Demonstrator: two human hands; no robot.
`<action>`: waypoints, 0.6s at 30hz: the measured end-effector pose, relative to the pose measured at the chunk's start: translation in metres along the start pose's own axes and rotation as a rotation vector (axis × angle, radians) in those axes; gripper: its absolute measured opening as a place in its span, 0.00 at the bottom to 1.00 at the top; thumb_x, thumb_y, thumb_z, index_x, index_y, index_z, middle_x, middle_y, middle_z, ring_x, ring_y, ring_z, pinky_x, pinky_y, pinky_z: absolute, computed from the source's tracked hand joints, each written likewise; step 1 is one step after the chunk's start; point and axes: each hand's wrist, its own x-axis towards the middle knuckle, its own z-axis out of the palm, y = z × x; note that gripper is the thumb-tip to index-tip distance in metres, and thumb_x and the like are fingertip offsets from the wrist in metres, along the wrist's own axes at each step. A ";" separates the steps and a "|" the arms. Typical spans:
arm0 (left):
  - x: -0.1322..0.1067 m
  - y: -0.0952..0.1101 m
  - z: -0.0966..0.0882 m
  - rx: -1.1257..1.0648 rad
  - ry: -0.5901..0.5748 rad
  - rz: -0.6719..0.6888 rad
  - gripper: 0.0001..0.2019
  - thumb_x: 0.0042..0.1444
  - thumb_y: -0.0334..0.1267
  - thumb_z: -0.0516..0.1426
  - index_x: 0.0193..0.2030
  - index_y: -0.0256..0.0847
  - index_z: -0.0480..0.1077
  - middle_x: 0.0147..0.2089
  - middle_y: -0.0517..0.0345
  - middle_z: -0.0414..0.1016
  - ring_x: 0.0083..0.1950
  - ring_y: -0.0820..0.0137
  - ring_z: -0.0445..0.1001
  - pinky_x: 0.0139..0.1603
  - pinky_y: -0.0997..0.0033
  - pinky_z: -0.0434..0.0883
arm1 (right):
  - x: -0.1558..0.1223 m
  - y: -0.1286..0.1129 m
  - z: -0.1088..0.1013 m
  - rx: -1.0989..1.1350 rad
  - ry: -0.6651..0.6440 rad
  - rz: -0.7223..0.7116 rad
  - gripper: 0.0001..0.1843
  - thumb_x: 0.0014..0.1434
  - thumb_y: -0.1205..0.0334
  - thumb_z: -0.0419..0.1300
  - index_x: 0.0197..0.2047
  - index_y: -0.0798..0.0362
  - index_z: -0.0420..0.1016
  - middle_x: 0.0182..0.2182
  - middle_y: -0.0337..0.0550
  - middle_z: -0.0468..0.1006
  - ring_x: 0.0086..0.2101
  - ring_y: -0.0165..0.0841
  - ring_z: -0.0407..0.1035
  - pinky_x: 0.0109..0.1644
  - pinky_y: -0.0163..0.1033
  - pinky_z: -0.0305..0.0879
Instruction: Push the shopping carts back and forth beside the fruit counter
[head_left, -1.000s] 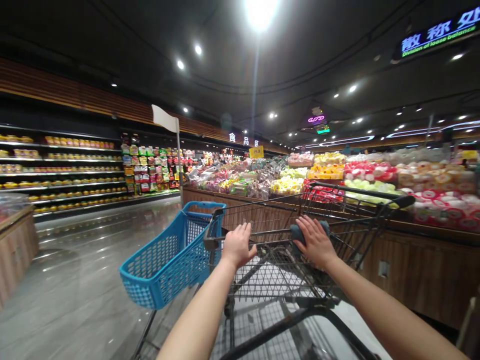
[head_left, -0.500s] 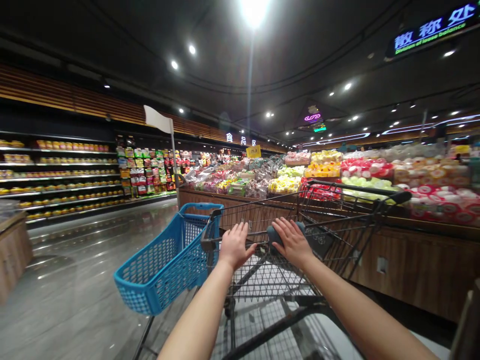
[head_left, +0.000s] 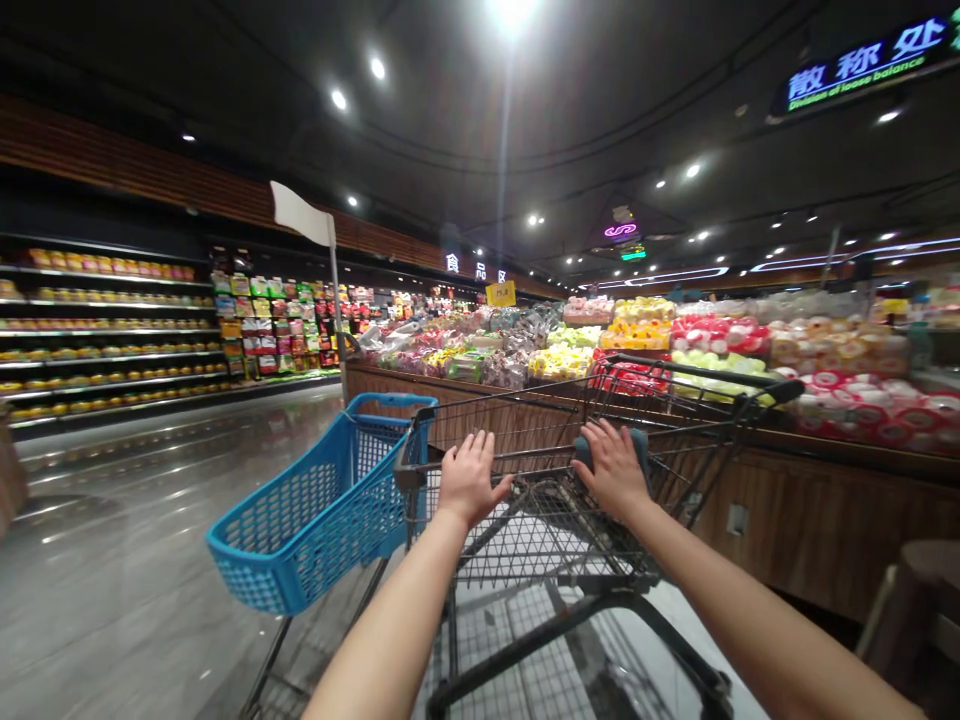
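Both hands rest on the handle bar of a dark wire shopping cart in a supermarket aisle. The left hand lies flat on the bare bar with fingers loosely spread and pointing forward, the palm pressing on it, not closed round it. The right hand covers the blue-grey grip on the same bar, fingers draped over the top; whether the thumb wraps underneath is hidden, so I cannot tell if that side is truly clasped.

A blue plastic basket sits to the left of the cart, seemingly hooked on its frame, and juts out at a slant over the glossy floor. A thin pole with a white flag rises behind it. On the right, the cart's far rim runs close beside the wooden display counter heaped with wrapped sweets.

The main risk lies in the loose left hand: with an open palm only, a swerve of the wheels on that polished floor could let the bar slip away and the cart veer. Veering right would scrape the wire rim along the counter; veering left would swing the overhanging basket into anything passing. A dark stool-like shape low at the right edge is also near enough to catch a leg or a wheel
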 end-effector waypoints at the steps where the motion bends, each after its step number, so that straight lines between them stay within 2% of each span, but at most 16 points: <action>1: 0.000 0.000 0.000 0.002 -0.004 0.003 0.37 0.60 0.58 0.48 0.71 0.38 0.52 0.71 0.43 0.56 0.71 0.53 0.55 0.64 0.48 0.56 | 0.003 -0.016 0.000 0.026 -0.012 -0.038 0.32 0.65 0.45 0.50 0.64 0.58 0.60 0.61 0.51 0.67 0.65 0.45 0.50 0.70 0.57 0.36; 5: -0.001 -0.005 -0.001 0.025 -0.020 0.005 0.38 0.60 0.59 0.48 0.71 0.38 0.52 0.71 0.42 0.55 0.71 0.52 0.55 0.63 0.50 0.58 | 0.014 -0.072 0.003 0.126 -0.025 -0.116 0.32 0.65 0.47 0.51 0.66 0.56 0.58 0.63 0.51 0.65 0.65 0.44 0.50 0.71 0.55 0.36; 8: -0.003 -0.010 -0.003 0.042 -0.028 0.014 0.37 0.60 0.58 0.49 0.71 0.38 0.52 0.71 0.41 0.57 0.70 0.51 0.56 0.63 0.49 0.58 | 0.017 -0.083 0.003 0.161 -0.022 -0.138 0.30 0.65 0.51 0.51 0.67 0.54 0.58 0.62 0.50 0.66 0.65 0.43 0.51 0.70 0.54 0.39; 12: -0.004 -0.015 -0.005 0.050 -0.035 0.037 0.37 0.60 0.57 0.50 0.71 0.38 0.51 0.71 0.40 0.57 0.71 0.51 0.55 0.63 0.50 0.59 | 0.014 -0.055 0.000 0.165 -0.053 -0.217 0.30 0.65 0.51 0.51 0.68 0.51 0.57 0.61 0.48 0.67 0.63 0.41 0.55 0.69 0.51 0.45; 18: -0.002 -0.021 -0.003 0.065 -0.047 0.061 0.34 0.63 0.55 0.48 0.71 0.38 0.53 0.70 0.43 0.59 0.70 0.53 0.57 0.63 0.51 0.61 | -0.001 0.020 -0.007 0.052 -0.046 -0.109 0.27 0.65 0.50 0.51 0.63 0.54 0.63 0.57 0.50 0.70 0.60 0.42 0.58 0.69 0.52 0.45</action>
